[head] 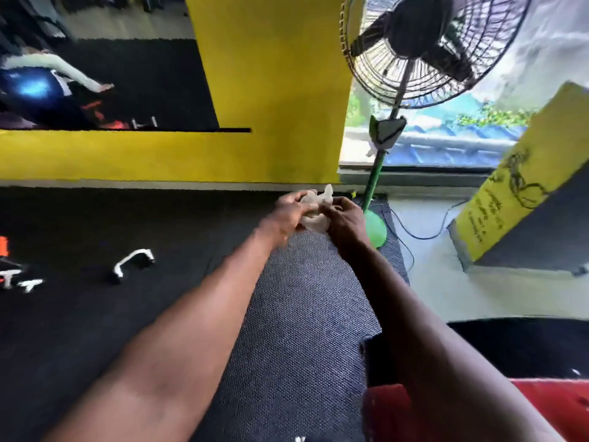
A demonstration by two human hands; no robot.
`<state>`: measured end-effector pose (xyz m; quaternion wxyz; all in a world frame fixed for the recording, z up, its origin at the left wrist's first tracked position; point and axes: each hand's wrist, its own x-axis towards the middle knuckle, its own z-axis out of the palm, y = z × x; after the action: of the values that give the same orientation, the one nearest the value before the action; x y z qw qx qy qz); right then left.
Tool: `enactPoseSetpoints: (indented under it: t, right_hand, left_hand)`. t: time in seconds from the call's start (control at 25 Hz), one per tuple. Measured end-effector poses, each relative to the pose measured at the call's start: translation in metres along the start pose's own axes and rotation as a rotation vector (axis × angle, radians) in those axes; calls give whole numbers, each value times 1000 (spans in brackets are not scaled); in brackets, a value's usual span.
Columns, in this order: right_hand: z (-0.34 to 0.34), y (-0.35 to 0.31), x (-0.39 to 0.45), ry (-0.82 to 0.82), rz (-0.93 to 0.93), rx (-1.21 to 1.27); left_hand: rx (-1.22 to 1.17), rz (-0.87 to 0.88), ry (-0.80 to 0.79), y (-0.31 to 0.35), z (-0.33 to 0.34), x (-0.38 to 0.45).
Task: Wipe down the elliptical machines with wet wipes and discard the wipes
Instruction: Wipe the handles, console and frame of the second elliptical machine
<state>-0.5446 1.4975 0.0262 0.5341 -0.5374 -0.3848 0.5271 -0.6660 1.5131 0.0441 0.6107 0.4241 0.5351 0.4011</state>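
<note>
Hands are meeting out in front, the left hand (288,212) and right hand (342,220) pinching a crumpled white wet wipe (314,215) between them. Beyond them a standing fan (424,49) is facing in. No elliptical is showing, so wiping progress is unclear; discarding seems left.

Open dark floor mat (302,314) lies under the arms. To the right a pedestal fan (414,59) and its cable (411,232) crowd the way; the yellow wall (159,157) closes the far side.

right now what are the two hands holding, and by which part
A crumpled white wet wipe, held between both hands: the left hand grips its left side, the right hand pinches its right side.
</note>
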Motion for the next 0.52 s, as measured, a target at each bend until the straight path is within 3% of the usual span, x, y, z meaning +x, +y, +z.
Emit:
enactPoseSetpoints:
  t: [0.08, 0.28, 0.52]
  right_hand:
    - [-28, -10, 39, 108, -34, -6]
    - [-88, -49, 154, 150, -101, 15]
    - [-201, -101, 257, 513, -240, -51]
  left_hand:
    - [71, 9, -103, 13, 33, 44]
    - [133, 43, -177, 69, 108, 170]
    - [261, 126, -607, 126, 242, 276]
